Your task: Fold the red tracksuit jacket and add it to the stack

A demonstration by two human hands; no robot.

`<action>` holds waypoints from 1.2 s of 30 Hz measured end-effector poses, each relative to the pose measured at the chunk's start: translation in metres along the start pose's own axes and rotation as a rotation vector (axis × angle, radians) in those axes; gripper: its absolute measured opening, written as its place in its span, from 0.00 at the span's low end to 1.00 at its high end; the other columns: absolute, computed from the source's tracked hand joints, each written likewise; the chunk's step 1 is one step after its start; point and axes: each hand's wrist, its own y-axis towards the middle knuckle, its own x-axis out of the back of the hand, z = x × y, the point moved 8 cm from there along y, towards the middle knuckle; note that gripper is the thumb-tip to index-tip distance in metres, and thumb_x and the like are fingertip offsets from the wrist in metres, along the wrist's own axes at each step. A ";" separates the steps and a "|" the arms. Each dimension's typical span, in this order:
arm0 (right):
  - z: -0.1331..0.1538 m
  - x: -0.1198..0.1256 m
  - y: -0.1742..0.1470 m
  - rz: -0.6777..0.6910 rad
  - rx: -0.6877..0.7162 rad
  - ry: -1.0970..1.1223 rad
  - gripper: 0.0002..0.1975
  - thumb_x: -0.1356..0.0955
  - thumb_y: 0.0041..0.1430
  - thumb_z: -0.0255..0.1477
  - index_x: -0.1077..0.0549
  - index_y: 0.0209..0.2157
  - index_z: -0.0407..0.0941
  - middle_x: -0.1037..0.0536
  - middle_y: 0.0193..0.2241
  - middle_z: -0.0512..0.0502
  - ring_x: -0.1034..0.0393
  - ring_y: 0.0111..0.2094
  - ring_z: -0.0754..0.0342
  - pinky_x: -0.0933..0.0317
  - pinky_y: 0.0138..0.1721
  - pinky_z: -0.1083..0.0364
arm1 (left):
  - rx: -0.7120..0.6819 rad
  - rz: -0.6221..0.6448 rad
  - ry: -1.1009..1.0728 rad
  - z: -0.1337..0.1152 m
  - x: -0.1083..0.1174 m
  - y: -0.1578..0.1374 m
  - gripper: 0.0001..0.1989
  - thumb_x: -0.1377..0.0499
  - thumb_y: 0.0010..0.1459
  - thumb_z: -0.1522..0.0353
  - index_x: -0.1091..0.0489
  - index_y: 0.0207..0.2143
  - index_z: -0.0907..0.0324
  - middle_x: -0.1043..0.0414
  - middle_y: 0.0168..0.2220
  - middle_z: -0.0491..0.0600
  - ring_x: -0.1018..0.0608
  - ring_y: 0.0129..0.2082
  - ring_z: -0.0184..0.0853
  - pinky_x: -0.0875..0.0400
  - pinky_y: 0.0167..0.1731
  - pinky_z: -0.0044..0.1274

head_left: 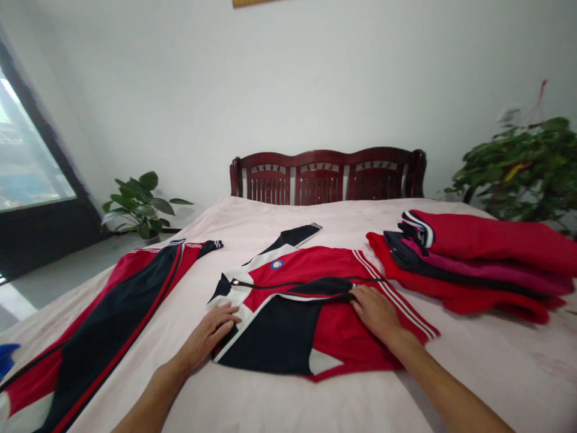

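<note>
On the pale pink bedsheet (360, 397), in the head view: a red, navy and white zip jacket (324, 319), laid out sideways, collar end to the left, striped hem to the right, one dark sleeve (288, 237) stretched away beyond its far edge. On the jacket's chest, a round blue badge (277, 264); near its collar, a zip pull (235, 282). At the jacket's collar end, the left hand (215, 329), touching the white cloth, fingers close together and slightly bent; cannot tell whether clamped underneath. Over the jacket's front edge, toward the hem, the right hand (375, 313), fingers curled onto the dark strip; cannot tell whether pinched tight. Left of the jacket, well apart, a long red and navy garment (112, 319). Just right of the jacket, a pile of folded clothes (473, 258). Far beyond the jacket, a dark red wooden headboard (320, 177).
</note>
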 end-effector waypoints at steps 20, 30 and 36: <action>-0.014 0.045 -0.124 0.105 0.154 0.277 0.22 0.36 0.60 0.25 0.28 0.55 0.50 0.26 0.57 0.43 0.32 0.59 0.48 0.36 0.60 0.48 | 0.132 -0.042 -0.070 -0.049 -0.023 0.000 0.04 0.46 0.49 0.70 0.34 0.30 0.56 0.30 0.28 0.44 0.27 0.30 0.35 0.34 0.32 0.25; -0.019 0.080 -0.073 -0.232 0.141 0.250 0.09 0.37 0.60 0.24 0.27 0.40 0.46 0.23 0.38 0.43 0.28 0.42 0.48 0.32 0.45 0.50 | -0.018 -0.497 -0.248 -0.061 0.022 -0.004 0.02 0.46 0.50 0.70 0.39 0.27 0.54 0.23 0.38 0.48 0.23 0.40 0.38 0.29 0.40 0.27; -0.027 0.056 -0.017 -0.263 0.039 0.206 0.06 0.37 0.56 0.23 0.31 0.34 0.47 0.27 0.35 0.43 0.31 0.41 0.46 0.35 0.44 0.48 | 0.047 -0.559 -0.039 -0.048 0.025 0.033 0.04 0.49 0.54 0.71 0.37 0.33 0.54 0.24 0.41 0.48 0.23 0.43 0.38 0.31 0.44 0.29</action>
